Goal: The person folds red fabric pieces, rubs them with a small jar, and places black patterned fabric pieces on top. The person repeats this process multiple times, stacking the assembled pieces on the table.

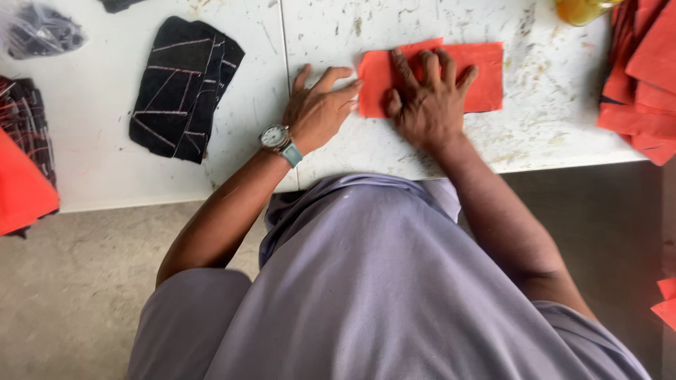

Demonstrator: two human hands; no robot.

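Right hand (428, 105) pressed flat, fingers spread, on flat orange rectangular fabric piece (486, 70) near scuffed white surface (535, 134) edge; left hand (320, 109) open, fingertips seemingly touching its left edge; uneven pressure could wrinkle it; beyond, amber jar (581, 10).

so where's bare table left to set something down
Widest bare patch: between the black cloth and the left hand. Another lies right of the orange piece under the right hand, up to the orange stack. The table's left edge is crowded with dark and orange cloth.
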